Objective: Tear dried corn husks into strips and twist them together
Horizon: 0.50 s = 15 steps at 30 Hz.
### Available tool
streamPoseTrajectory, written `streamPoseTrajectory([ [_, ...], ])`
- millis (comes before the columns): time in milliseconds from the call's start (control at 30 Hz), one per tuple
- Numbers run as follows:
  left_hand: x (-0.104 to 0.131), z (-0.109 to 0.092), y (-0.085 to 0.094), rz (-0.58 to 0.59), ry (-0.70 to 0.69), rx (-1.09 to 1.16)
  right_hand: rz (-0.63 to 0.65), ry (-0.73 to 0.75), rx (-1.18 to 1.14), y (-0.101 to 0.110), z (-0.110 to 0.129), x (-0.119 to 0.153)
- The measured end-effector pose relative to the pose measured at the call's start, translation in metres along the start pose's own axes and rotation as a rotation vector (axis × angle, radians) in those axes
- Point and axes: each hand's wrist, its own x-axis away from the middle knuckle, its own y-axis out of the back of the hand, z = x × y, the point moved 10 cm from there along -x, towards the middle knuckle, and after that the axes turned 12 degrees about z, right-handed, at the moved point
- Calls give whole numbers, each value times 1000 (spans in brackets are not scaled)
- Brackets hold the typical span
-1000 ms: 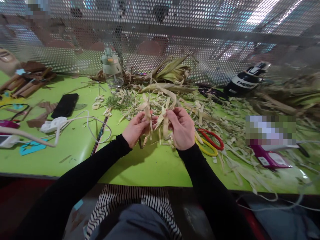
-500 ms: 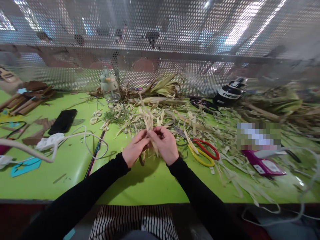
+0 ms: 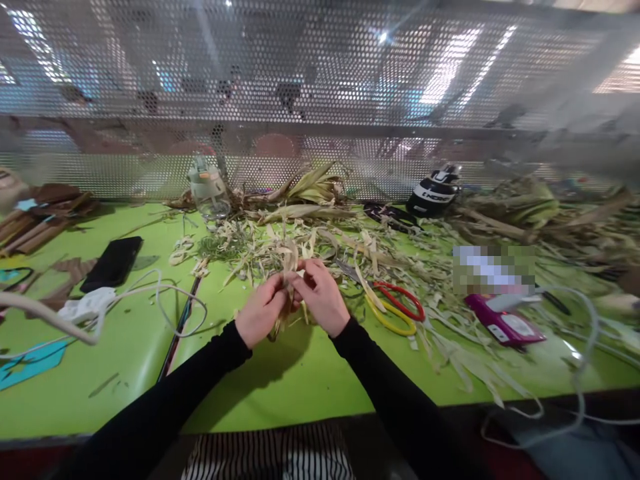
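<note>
- Surface (image 3: 320, 393) of glossy bright green runs across the whole view, its near edge above a striped black-and-white garment.
- Upright screen of perforated grey metal (image 3: 320, 100) stands along the back; through its holes show bright streaks of light and blurred dark shapes.
- Bundle of pale, dry husk strips (image 3: 290, 259) is held over the middle of the surface, its tips pointing away from the person.
- Left hand (image 3: 261, 312) and right hand (image 3: 320, 297) meet there, both with fingers clamped on the bundle.
- Loose shredded husk litter (image 3: 400, 253) spreads behind the hands and to the right.
- Scissors with red and yellow handles (image 3: 421, 307) lie just right of the right hand.
- Farther right sits a magenta device (image 3: 505, 321); a black bottle with a white band (image 3: 434, 190) is near the screen.
- On the left lie a black phone (image 3: 113, 264) and a white power strip (image 3: 87, 305).
- Clear bottle with a pale green top (image 3: 209, 188) stands at the back.
</note>
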Motion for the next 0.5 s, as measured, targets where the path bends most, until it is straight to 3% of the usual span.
streamPoseTrajectory([
  [67, 2, 3, -1, 7, 20, 40, 32, 7, -67, -4, 0, 0],
  [200, 4, 14, -5, 38, 90, 209, 157, -88, -453, -20, -9, 1],
  [333, 4, 20, -17, 147, 166, 422, 217, -193, -774, -33, -14, 5],
  [500, 8, 22, -29, 231, 275, 557, 230, -185, -822, -33, -11, 4],
])
